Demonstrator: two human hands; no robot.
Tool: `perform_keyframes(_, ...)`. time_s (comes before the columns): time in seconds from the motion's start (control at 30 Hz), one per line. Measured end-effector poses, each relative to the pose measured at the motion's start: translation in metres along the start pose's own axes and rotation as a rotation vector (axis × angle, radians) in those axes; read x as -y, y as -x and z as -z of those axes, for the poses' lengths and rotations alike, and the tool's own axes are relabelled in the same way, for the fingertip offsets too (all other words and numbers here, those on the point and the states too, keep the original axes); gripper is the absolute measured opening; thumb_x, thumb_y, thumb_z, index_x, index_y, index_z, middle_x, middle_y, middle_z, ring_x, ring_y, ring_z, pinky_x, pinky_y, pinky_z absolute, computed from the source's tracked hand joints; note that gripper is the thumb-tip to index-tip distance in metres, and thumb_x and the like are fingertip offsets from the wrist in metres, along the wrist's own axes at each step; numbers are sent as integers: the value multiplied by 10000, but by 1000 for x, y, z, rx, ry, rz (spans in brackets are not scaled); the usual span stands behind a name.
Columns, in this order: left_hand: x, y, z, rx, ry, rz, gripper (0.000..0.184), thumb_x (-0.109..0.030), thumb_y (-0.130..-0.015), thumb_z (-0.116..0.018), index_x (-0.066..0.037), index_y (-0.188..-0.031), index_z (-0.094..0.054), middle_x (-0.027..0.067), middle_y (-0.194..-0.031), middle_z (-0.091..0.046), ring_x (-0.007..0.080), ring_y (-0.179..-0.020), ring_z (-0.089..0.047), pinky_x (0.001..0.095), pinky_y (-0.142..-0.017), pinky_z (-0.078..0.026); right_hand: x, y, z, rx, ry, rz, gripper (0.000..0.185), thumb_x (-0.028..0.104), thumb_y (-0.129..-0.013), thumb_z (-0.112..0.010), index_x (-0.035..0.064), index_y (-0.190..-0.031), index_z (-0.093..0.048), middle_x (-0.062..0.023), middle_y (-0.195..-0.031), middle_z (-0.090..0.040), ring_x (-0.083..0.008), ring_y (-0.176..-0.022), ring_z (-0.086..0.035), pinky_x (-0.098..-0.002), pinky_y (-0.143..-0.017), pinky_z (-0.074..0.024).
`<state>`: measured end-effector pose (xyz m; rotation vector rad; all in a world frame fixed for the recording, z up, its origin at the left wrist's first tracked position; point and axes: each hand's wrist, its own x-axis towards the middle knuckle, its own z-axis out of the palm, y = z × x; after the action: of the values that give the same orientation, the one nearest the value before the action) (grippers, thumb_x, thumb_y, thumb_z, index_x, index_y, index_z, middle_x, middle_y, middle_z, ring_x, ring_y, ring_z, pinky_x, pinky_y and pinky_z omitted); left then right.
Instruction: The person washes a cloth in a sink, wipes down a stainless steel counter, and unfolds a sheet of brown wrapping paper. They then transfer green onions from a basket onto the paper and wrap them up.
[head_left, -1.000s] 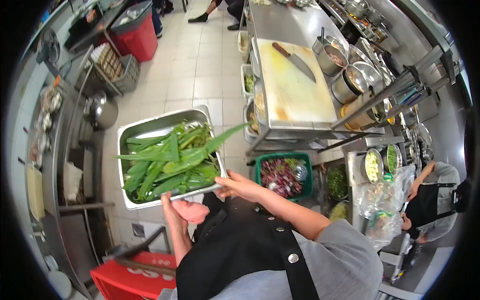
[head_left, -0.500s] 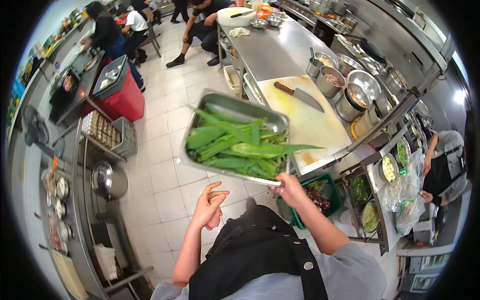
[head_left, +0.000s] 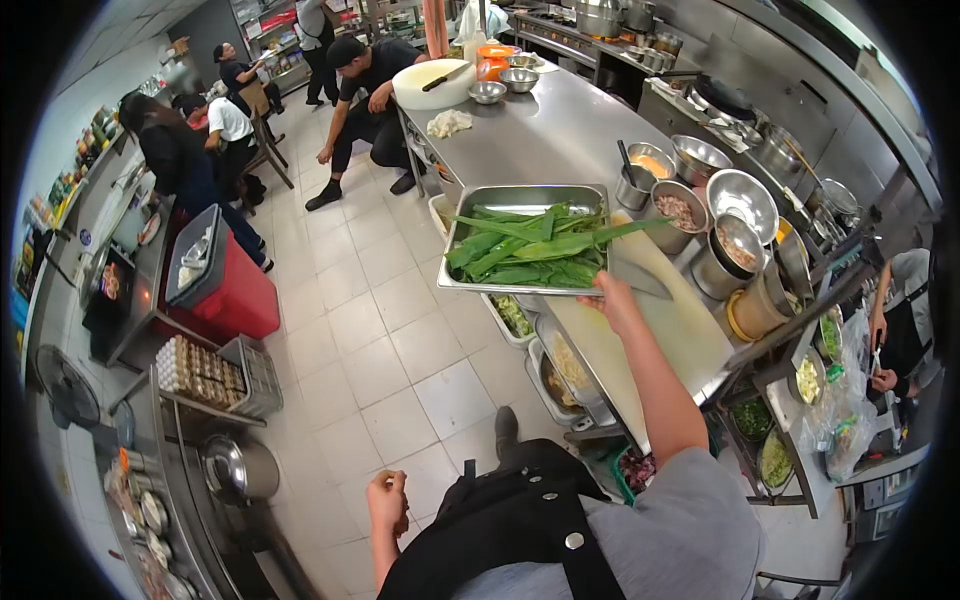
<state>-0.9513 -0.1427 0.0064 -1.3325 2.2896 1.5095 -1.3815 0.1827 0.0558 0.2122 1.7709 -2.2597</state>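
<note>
Right hand (head_left: 612,296): closed on tray (head_left: 520,289) corner, near cutting board (head_left: 588,345).
Left hand (head_left: 387,500): curled in, looks empty.
Leaves (head_left: 530,248): in tray, by board's far end.
Spill: one-handed hold could tip tray.

The metal tray (head_left: 540,196) conceals the handle of the knife (head_left: 646,281). The grey sleeve (head_left: 690,500) partly obscures the green basket (head_left: 620,480). The dark rim cuts off a right-side co-worker (head_left: 910,315).
</note>
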Motion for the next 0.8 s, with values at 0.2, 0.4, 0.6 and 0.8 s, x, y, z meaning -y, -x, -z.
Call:
perform_keyframes(0.2,-59,-75,16,-93,310,-49,334,-143,-822,-732,-50,-1091,-559,23,-639,-531,105,-519,-510,274,-427,-434,24,-144,-4,119,22,-191,301,174,-825,-545,-56,-1018,-528,-202,-966,-619,-276,-769,-656,-307,-673,-588)
perform_keyframes(0.4,-160,-119,30,140,433,-231,644,35,-761,-656,-78,-1321,-358,121,-1052,-458,207,-805,-579,303,-498,-546,25,-242,24,-86,123,-205,345,223,-829,-630,-44,-1024,-530,-191,-938,-620,-267,-745,-665,-290,-609,-565)
perform_keyframes(0.6,-252,-198,20,501,484,-430,487,-8,-842,-619,-60,-1278,-409,127,-1105,-514,227,-924,-581,338,-699,-563,14,-256,34,-647,752,338,350,266,-845,-678,-34,-1006,-597,-136,-819,-634,-206,-752,-619,-336,-629,-527)
perform_keyframes(0.8,-337,-275,-41,1014,460,-672,340,-202,-953,-571,-50,-1229,-443,173,-1221,-539,261,-1135,-519,401,-1002,-409,8,-87,-113,267,895,465,384,303,-1010,-398,25,-1213,-568,-151,-1246,-574,-264,-1177,-506,-411,-1006,-386)
